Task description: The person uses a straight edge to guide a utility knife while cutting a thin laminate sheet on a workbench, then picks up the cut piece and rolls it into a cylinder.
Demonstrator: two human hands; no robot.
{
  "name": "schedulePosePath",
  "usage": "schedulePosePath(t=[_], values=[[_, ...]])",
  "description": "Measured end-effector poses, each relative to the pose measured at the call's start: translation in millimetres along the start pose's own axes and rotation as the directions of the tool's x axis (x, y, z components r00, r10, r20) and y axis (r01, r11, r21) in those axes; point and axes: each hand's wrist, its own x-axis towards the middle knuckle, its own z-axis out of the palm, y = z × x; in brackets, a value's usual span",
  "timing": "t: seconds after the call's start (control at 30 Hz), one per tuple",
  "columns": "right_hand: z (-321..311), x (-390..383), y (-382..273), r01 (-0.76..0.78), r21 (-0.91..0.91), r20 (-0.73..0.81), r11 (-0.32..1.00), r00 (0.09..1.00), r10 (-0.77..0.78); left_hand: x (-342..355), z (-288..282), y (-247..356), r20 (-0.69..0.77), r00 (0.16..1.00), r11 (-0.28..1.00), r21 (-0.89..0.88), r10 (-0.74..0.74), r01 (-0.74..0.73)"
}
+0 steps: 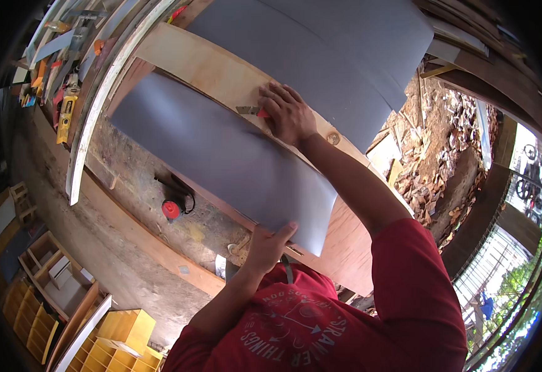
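A long dark-grey sheet (221,149) with a smooth sheen lies slanting across the bench in front of me. My left hand (269,247) closes on its near edge, thumb on top and fingers out of sight beneath. Over the far edge, my right hand (287,115) is curled round a small flat-bladed tool (248,110) with a red part by the fingers. Its blade points left, above a pale plywood strip (202,59) along the sheet's far side; whether it touches the wood I cannot tell. A larger grey sheet (320,49) lies beyond the strip.
A white-edged board (100,105) rises at the left, beside a yellow power tool (67,115) and assorted hand tools. Below the bench, a red round object (171,209) with a black cord sits on the floor. Yellow shelving units (125,328) stand lower left; dry leaves (435,164) cover ground at right.
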Motion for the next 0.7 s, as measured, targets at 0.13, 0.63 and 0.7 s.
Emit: schedulePosePath(t=[0.13, 0.63, 0.7], values=[[0, 1, 1, 0.015, -0.009, -0.005, 1.000, 1.000, -0.015, 1, 21, 21, 0.074, 0.996, 0.975, 0.211, 0.058, -0.072], [3, -1, 1, 0.042, 0.031, -0.071, 0.999, 0.997, -0.040, 20, -32, -45, -0.149, 0.977, 0.962, 0.250, 0.153, -0.112], [3, 0, 6, 0.053, 0.043, -0.065, 0.998, 0.997, -0.050, 20, -35, -54, -0.224, 0.975, 0.988, 0.150, -0.004, 0.038]])
